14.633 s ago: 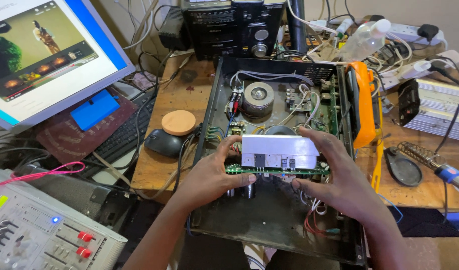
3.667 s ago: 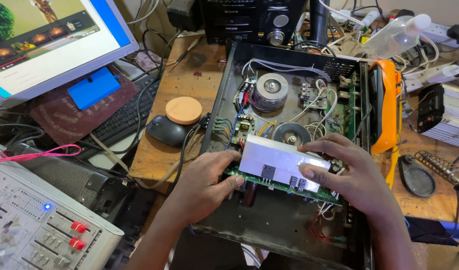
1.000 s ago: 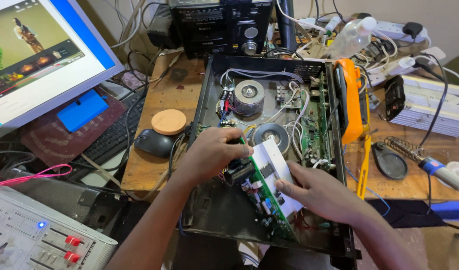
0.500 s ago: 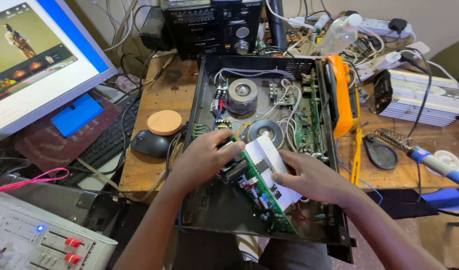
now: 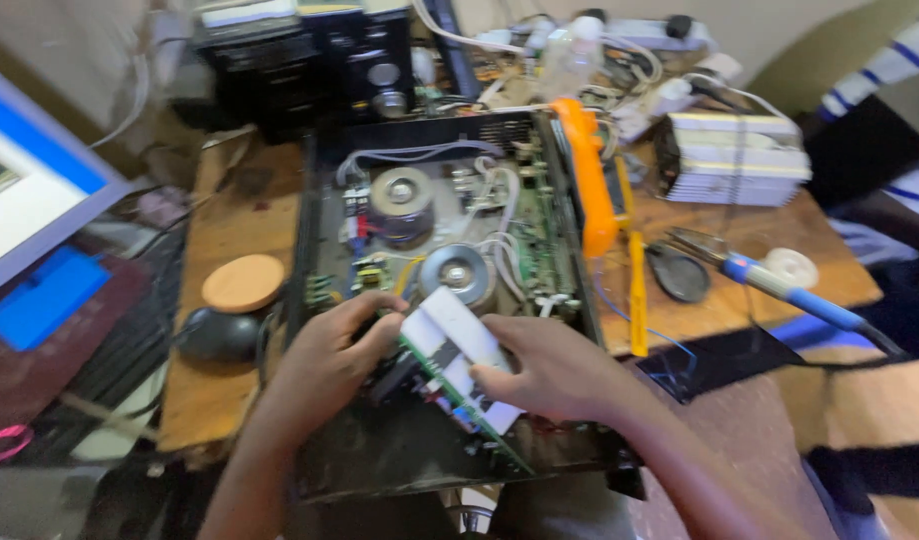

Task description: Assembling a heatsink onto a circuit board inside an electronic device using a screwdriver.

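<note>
Currently the wooden counter (image 5: 214, 215) carries an opened amplifier chassis (image 5: 324, 470). Inside its front, the green circuit board (image 5: 454, 365) with its white heatsink, flat seconds ago, now stands steeply tilted on edge. Left hand (image 5: 324, 355) grips its upper end; right hand (image 5: 544, 370) clasps its face. Removal appears underway.

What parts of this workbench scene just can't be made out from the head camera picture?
- Head view: the underside of the circuit board is hidden by the left hand and right hand.
- The small parts inside the open black chassis are smeared by motion blur.
- The monitor is cut off by the left edge.
- The striped sleeve of a person nearby is cut by the right edge.
- The soldering iron tip is too blurred to make out.
</note>
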